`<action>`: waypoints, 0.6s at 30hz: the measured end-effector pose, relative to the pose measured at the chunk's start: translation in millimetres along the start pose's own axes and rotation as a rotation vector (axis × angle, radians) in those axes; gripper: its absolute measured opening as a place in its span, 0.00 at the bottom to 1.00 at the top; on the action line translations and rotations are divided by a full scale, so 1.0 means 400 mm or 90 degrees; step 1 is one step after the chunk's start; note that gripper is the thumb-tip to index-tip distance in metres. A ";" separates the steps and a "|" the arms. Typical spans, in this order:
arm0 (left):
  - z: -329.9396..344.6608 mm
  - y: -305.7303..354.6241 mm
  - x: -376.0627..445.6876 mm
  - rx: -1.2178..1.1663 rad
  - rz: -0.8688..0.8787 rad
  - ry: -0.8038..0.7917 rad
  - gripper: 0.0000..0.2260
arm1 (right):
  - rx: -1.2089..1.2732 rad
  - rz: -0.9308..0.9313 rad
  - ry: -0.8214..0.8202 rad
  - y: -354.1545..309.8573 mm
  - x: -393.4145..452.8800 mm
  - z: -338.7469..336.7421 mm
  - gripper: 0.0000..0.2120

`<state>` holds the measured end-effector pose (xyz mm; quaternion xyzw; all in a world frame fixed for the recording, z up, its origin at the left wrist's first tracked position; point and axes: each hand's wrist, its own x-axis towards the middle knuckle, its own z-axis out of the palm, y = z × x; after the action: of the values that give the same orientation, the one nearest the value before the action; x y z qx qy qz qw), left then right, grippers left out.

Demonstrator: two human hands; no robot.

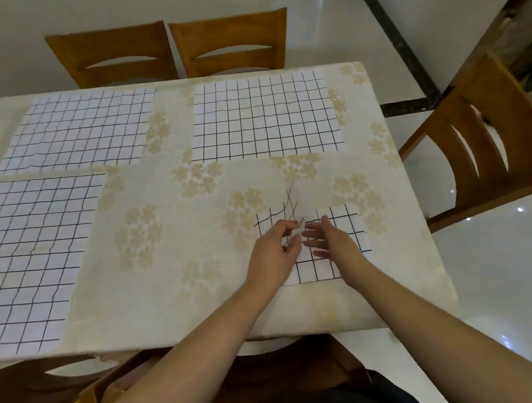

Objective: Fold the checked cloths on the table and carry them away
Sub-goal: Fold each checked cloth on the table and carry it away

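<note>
At the near right part of the table (177, 310), both my hands work on a small folded checked cloth (310, 270) that lies on the flowered covering: my left hand (274, 252) pinches a raised flap of it between thumb and fingers, while my right hand (333, 238) rests beside it, fingers loosely spread and flat on the cloth, gripping nothing. Three more checked cloths lie spread flat and well apart from this one: one at far left (79, 130), one at far right (264, 115), one at near left (26, 260).
</note>
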<state>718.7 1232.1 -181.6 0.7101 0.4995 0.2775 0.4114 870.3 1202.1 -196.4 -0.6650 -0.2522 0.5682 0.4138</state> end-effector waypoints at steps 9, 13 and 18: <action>0.179 0.029 0.037 0.218 0.060 -0.161 0.11 | -0.124 0.088 0.014 -0.049 0.077 -0.138 0.12; 0.216 0.021 0.041 0.260 0.110 -0.224 0.16 | -0.349 0.012 0.074 -0.005 0.121 -0.184 0.12; 0.205 -0.053 0.037 0.290 0.243 -0.198 0.19 | -0.440 0.016 0.116 0.034 0.153 -0.235 0.08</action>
<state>779.6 1224.4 -242.0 0.8982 0.3381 0.1189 0.2543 973.1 1219.3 -240.3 -0.8165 -0.3834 0.3930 0.1785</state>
